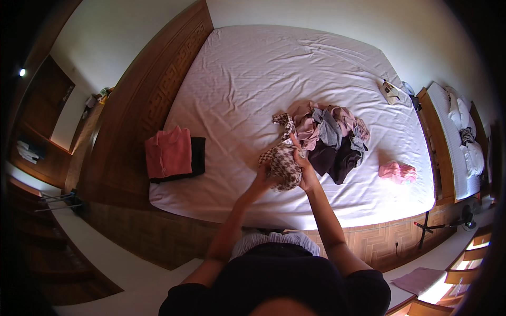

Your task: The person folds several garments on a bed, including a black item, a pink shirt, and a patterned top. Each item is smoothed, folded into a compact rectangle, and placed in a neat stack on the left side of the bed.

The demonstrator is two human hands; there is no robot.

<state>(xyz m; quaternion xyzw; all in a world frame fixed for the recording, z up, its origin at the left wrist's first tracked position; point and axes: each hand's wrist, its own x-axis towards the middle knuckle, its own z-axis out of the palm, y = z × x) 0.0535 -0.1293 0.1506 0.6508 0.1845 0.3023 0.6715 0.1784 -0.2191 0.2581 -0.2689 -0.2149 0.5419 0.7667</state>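
Observation:
Between my two hands is a bunched brown-and-white houndstooth cloth [285,168], held above the near side of the bed. My left hand [265,177] grips its left side, with the fingers partly hidden by the fabric. At its right side, my right hand [304,170] holds it with the thumb and fingers around the edge. A strip of patterned fabric [287,124] extends beyond the hands towards a heap of crumpled clothes [328,126] in pink, grey and dark colours. To the left lies a folded coral shirt [169,153], partly over a folded black cloth [198,156].
The bed's wrinkled pale sheet [237,87] meets a carved wooden headboard [170,83] at left. A pink striped cloth [397,172] and a small light-coloured item [390,93] lie on the right side. Beyond the bed's right end are a wooden-framed bed [442,158] and a black fan [467,217].

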